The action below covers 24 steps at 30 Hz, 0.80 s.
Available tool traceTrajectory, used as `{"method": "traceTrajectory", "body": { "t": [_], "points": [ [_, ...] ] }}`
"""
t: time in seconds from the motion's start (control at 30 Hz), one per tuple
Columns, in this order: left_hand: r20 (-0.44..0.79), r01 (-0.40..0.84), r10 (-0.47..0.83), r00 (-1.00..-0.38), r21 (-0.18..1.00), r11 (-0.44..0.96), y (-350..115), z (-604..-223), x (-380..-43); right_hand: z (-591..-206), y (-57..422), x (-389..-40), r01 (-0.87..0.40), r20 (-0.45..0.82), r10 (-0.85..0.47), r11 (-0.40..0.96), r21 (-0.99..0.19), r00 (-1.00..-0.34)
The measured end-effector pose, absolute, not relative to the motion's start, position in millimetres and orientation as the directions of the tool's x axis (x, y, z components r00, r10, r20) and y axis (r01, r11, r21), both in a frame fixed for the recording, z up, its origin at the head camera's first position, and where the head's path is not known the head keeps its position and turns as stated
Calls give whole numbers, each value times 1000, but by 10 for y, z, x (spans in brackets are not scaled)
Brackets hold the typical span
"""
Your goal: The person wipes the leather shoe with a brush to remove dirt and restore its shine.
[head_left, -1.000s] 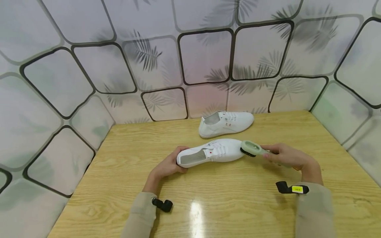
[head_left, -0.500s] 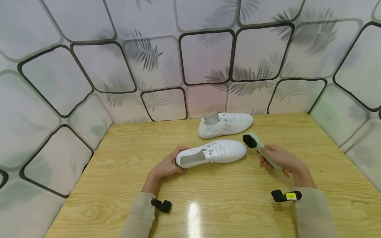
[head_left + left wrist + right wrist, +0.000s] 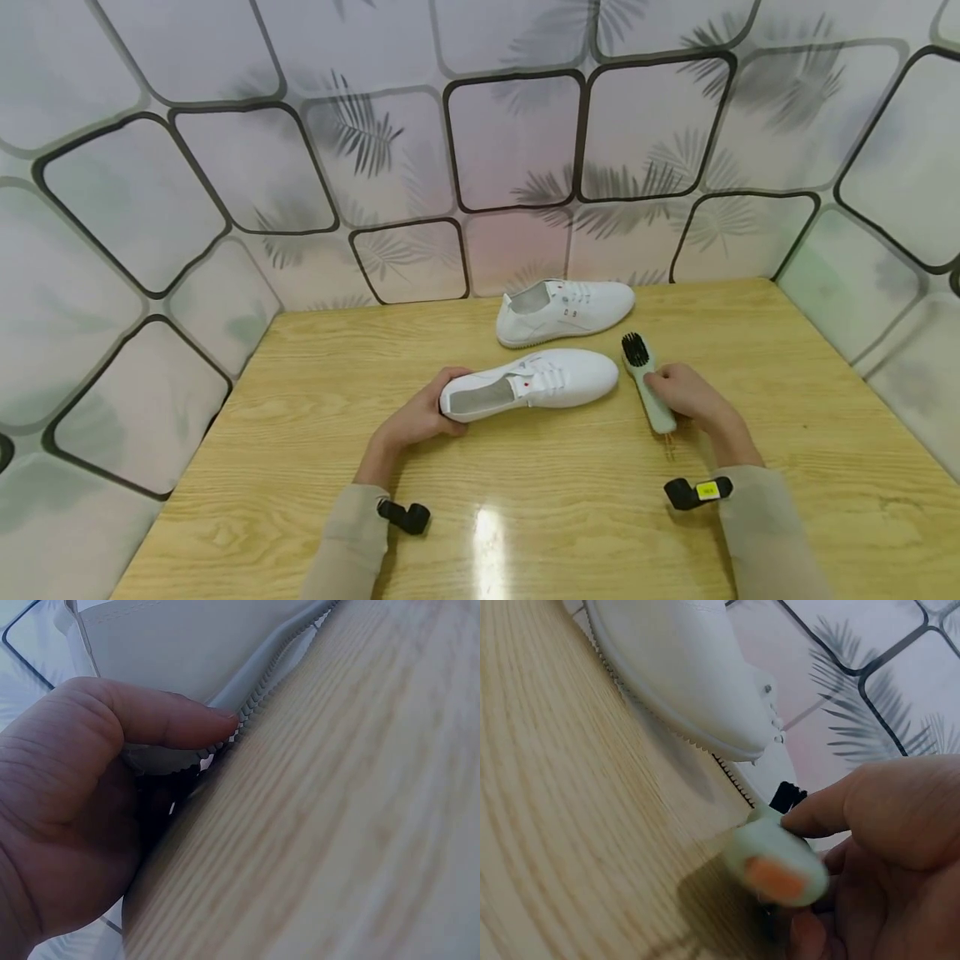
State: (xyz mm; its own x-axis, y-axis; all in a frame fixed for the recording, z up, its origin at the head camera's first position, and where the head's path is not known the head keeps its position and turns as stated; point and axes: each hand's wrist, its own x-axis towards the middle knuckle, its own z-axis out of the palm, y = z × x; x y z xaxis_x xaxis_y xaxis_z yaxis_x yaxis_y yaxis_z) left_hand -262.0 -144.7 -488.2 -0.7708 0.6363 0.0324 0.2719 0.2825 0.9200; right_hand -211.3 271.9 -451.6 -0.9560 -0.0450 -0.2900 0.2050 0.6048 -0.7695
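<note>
My left hand point(image 3: 418, 414) grips the heel of a white lace-up shoe point(image 3: 573, 377), whose toe points right. In the left wrist view the thumb lies along the ridged edge of the sole, close over the wood. My right hand point(image 3: 693, 398) holds a pale green shoe brush point(image 3: 655, 402) by its handle, just right of the toe. Its black bristles point(image 3: 635, 349) face up, and an orange cord hangs at the handle's end. The right wrist view shows the handle end point(image 3: 776, 862) between thumb and fingers, with its head mostly hidden.
A second white shoe point(image 3: 592, 310) stands behind the held one, toe also to the right. Both are on a wooden table point(image 3: 570, 508). A patterned cloth point(image 3: 517, 142) rises along the table's back and sides.
My right hand has drawn the brush off the shoe's toe and turned it from bristles down to bristles up, its handle swinging toward me. The left hand keeps its hold on the heel.
</note>
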Motion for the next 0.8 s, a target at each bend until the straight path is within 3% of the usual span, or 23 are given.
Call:
{"method": "traceTrajectory", "body": {
  "t": [0.3,0.53,0.8],
  "points": [
    [36,271,632,-774,921,280,-1436,-4875,-2622,-4458,2733,-2072,122,-258,-75,733,-669,-963],
    [38,277,623,-781,916,291,-1427,-4874,-2599,-4424,2747,-2052,158,-295,-33,787,-597,-955],
    [50,292,613,-789,908,301,-1416,-4859,-2591,-4398,2770,-2026,159,-284,-28,772,-615,-959]
  ]
}}
